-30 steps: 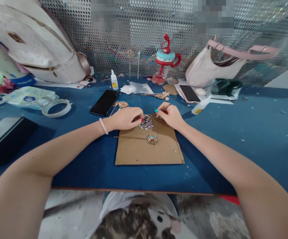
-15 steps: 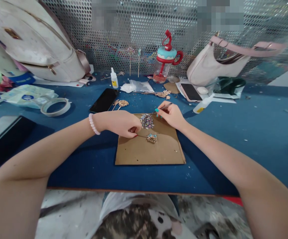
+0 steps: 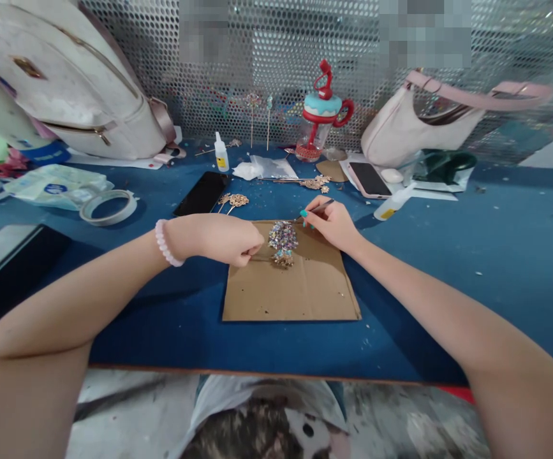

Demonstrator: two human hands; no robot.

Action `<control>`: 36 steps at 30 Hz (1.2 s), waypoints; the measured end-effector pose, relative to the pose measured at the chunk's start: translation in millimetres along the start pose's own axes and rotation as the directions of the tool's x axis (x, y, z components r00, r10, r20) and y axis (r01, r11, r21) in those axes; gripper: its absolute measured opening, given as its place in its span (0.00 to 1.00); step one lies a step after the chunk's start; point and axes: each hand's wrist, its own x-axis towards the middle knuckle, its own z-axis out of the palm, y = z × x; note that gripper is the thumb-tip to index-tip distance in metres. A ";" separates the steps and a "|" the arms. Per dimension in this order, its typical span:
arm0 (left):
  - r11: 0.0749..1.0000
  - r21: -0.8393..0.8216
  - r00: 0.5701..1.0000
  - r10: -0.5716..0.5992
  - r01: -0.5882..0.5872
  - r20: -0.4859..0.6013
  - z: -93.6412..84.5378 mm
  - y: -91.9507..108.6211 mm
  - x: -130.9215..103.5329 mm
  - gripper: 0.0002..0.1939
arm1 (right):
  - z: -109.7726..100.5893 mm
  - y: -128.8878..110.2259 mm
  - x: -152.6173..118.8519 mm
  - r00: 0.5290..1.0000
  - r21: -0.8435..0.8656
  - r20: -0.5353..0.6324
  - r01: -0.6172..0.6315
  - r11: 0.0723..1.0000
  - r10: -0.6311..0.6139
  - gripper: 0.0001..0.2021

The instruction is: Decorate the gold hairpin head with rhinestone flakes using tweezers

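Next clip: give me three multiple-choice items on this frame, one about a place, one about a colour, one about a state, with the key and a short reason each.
1. Where does the pile of rhinestones lie?
A. on the cardboard sheet
B. on the black phone
C. inside the tape roll

2. What colour is the table top?
A. green
B. blue
C. white

3. How is the left hand?
A. flat and open
B. off the table
C. closed, pinching the hairpin

Key: 1 A, the pile sits at the sheet's far edge. 2 B, blue shows all round the sheet. 3 C, its fingers are curled on the pin's thin stem.
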 end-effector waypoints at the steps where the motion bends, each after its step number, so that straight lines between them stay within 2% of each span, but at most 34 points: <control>1: 1.000 -0.017 1.000 0.000 0.000 0.012 -0.6 -3.5 -0.9 0.06 | 0.1 -0.2 -0.1 1.000 0.002 -0.002 0.000 1.000 0.000 0.13; 5: 0.997 -0.075 0.998 0.011 -0.006 0.067 -2.6 -13.5 -2.6 0.05 | -0.9 -1.4 -0.4 1.000 0.018 -0.008 0.013 1.000 -0.013 0.13; 10: 0.994 -0.110 0.994 0.012 -0.001 0.104 -4.9 -13.3 -1.9 0.05 | -5.3 -5.5 -0.6 0.999 0.033 -0.022 0.025 0.999 -0.024 0.13; 20: 0.987 -0.157 0.992 0.004 0.016 0.125 -6.4 -13.3 -2.3 0.05 | 2.1 -16.2 -8.3 0.997 0.083 0.072 0.034 0.996 -0.040 0.13; 31: 0.982 -0.186 0.987 0.016 0.014 0.158 -4.5 -19.4 -1.3 0.04 | -0.7 -3.5 0.3 0.996 0.132 -0.021 0.085 0.988 -0.083 0.16; 36: 0.981 -0.191 0.987 0.018 0.013 0.157 -5.4 -18.9 -3.1 0.05 | -2.5 -2.6 -0.5 0.995 0.082 0.029 0.092 0.992 -0.095 0.16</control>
